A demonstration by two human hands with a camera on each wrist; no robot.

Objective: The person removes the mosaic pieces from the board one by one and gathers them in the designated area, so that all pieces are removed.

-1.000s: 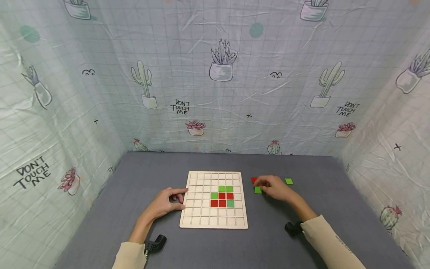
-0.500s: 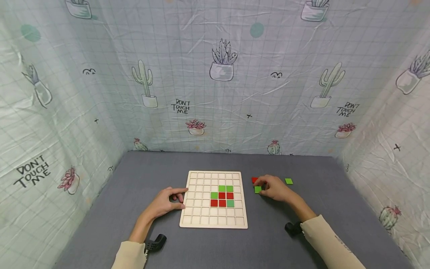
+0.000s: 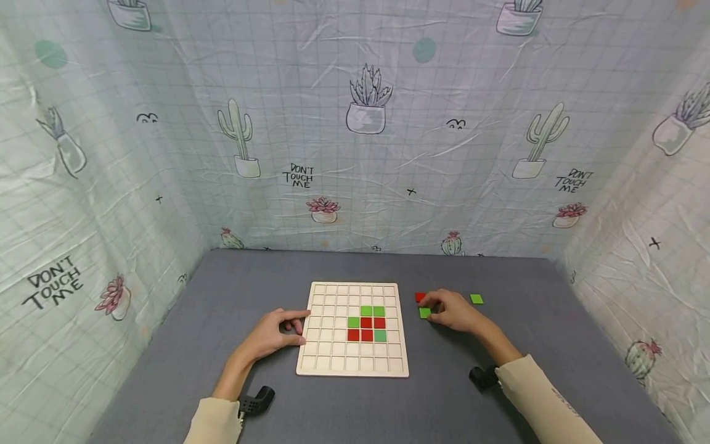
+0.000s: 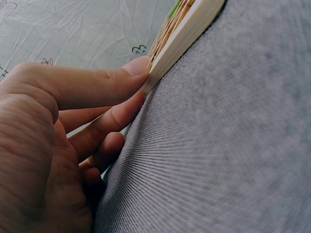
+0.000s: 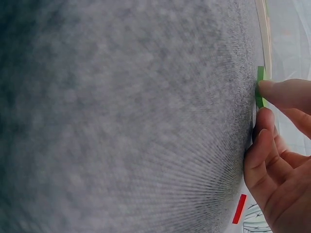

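A pale wooden grid board [image 3: 327, 364] lies flat on the table, with several red and green square tiles set in its cells. My left hand [image 3: 272, 333] touches the board's left edge, thumb and index finger spread apart along it; in the left wrist view the thumb [image 4: 104, 85] presses at the rim. Right of the board, my right hand [image 3: 452, 310] holds a green tile [image 3: 424, 313] by its edges between thumb and index finger. The right wrist view shows this green tile [image 5: 261, 77] at the thumb tip. A red tile [image 3: 420, 297] lies just beyond those fingers, partly covered.
Another green tile [image 3: 476, 299] lies on the grey tabletop [image 3: 355, 410], behind and to the right of the right hand. Black wrist devices sit at the left wrist [image 3: 257, 401] and right wrist [image 3: 484, 377]. A cactus-printed cloth [image 3: 310, 135] stands behind and at both sides.
The right thumb and index finger have settled around the green tile, which has shifted very slightly left. The left hand and the board stay in place.
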